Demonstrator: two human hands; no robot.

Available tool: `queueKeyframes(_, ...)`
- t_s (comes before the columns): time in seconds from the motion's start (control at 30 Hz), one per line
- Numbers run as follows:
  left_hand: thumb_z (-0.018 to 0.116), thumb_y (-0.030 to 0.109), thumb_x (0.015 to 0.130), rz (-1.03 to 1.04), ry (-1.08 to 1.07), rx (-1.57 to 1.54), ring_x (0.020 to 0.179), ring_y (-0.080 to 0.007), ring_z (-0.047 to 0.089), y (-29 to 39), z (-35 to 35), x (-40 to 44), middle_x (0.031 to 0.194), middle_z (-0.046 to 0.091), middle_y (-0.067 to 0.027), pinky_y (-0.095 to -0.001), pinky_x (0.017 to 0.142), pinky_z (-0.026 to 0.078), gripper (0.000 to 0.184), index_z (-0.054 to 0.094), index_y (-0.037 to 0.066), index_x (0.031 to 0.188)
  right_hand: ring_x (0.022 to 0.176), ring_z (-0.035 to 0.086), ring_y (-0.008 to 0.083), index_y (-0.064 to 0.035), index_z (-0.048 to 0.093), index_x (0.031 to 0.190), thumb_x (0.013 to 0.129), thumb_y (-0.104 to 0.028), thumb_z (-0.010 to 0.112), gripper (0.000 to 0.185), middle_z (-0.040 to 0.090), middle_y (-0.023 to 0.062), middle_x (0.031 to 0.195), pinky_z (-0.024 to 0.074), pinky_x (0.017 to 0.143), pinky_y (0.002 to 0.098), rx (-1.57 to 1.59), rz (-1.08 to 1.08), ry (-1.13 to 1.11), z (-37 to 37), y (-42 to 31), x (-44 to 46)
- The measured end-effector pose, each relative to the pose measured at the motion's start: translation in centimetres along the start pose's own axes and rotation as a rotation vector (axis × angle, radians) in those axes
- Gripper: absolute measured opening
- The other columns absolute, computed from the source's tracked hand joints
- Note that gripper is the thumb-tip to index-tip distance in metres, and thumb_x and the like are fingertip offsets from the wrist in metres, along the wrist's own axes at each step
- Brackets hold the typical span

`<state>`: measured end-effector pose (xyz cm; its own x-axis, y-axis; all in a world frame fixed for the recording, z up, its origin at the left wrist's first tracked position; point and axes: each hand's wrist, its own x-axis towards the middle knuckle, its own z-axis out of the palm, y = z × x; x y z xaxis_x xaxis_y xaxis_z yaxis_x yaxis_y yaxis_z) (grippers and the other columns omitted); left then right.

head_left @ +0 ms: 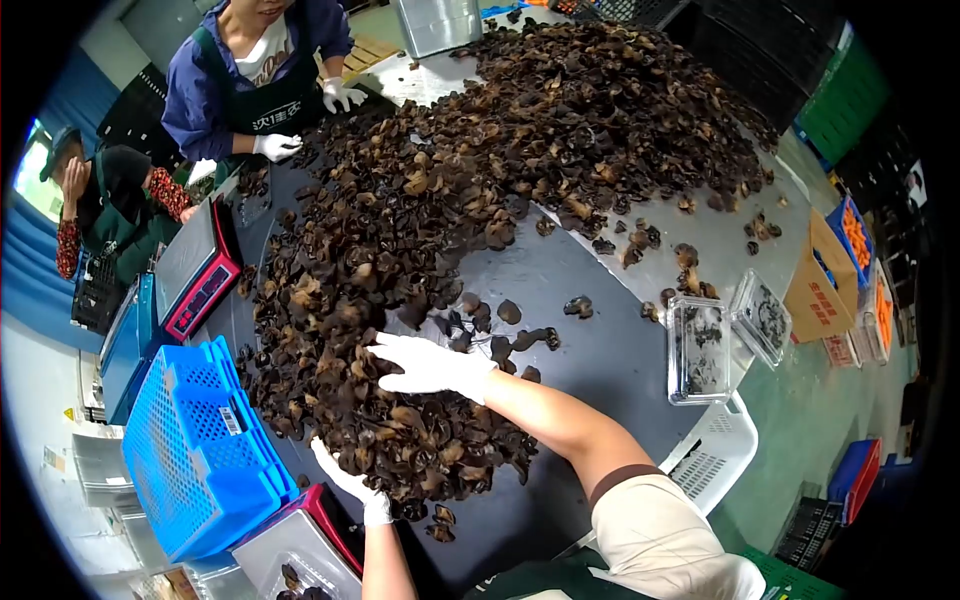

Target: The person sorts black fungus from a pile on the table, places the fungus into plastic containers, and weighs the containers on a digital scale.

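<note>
A large heap of dark brown wood ear mushrooms (pixel 400 210) covers much of the metal table (pixel 560 270). My right hand (pixel 435 368), in a white glove, rests on the near part of the heap with its fingers stretched out and spread. Lower left, my left hand (pixel 348 478), also gloved, lies along the pile's near edge, fingers extended and partly hidden by mushrooms. Neither hand grips a piece that I can make out. A few loose mushrooms (pixel 509 312) lie just beyond my right hand.
A blue crate (pixel 200 450) and a scale (pixel 305 550) stand at the left, with a red scale (pixel 205 265) farther back. Clear plastic boxes (pixel 698 350) sit at the table's right edge above a white basket (pixel 722 450). Across the table stands a gloved co-worker (pixel 245 90); another person (pixel 120 200) is behind.
</note>
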<state>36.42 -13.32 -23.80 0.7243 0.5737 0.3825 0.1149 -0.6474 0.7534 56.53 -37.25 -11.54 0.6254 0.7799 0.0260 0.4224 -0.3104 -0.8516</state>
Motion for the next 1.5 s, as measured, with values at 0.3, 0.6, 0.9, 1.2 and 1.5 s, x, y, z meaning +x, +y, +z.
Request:
queueKeyframes(0.3,0.04,0.035,0.1,-0.462,-0.065,-1.148,0.105,-0.0231,0.056,11.9,-0.8,1.8,0.125,0.054,-0.009,-0.0378,0.091,0.049,0.044,0.045,0.005,0.132,0.096,0.062,0.0315,-0.0039,0.067,0.106,0.081,-0.02,0.058,0.031,0.068,0.0138,0.104,0.0477,0.089,0.0399,-0.198,0.129,0.733,-9.6,0.2,-12.0)
queueKeyframes(0.6,0.04,0.04,0.1,-0.51,-0.091,-1.277,0.104,-0.023,0.056,11.2,-0.7,1.8,0.123,0.055,-0.0083,-0.039,0.093,0.047,0.045,0.049,0.006,0.127,0.113,0.054,0.035,-0.0062,0.06,0.119,0.081,-0.023,0.062,0.042,0.06,0.0174,0.118,0.042,0.098,0.0451,-0.262,0.158,0.709,-4.5,3.2,-11.3)
queueKeyframes(0.9,0.037,0.036,0.101,-0.48,-0.155,-1.217,0.108,-0.022,0.055,10.5,-0.9,2.0,0.123,0.054,-0.0082,-0.0376,0.095,0.046,0.042,0.048,0.005,0.127,0.137,0.029,0.0351,-0.0099,0.032,0.145,0.092,-0.033,0.054,0.062,0.03,0.0193,0.149,0.0245,0.113,0.0429,0.004,0.058,0.34,0.9,1.9,-8.9)
queueKeyframes(1.2,0.053,0.031,0.093,-0.108,0.067,-0.457,0.117,-0.0248,0.049,9.2,-0.4,0.3,0.128,0.051,-0.012,-0.0402,0.102,0.038,0.048,0.046,0.003,0.131,0.138,0.029,0.0346,-0.0087,0.034,0.144,0.091,-0.034,0.056,0.062,0.033,0.0191,0.147,0.0244,0.112,0.044,-0.103,0.091,0.356,-0.7,0.0,-10.2)
queueKeyframes(1.5,0.047,0.019,0.096,-0.125,-0.044,-0.674,0.106,-0.0204,0.055,7.5,-0.6,1.3,0.123,0.053,-0.0108,-0.0344,0.094,0.045,0.039,0.044,0.0,0.131,0.124,0.039,0.0363,-0.012,0.053,0.129,0.072,-0.018,0.062,0.058,0.047,0.0119,0.132,0.0276,0.105,0.0523,-1.045,0.818,0.8,-7.9,-1.6,-28.6)
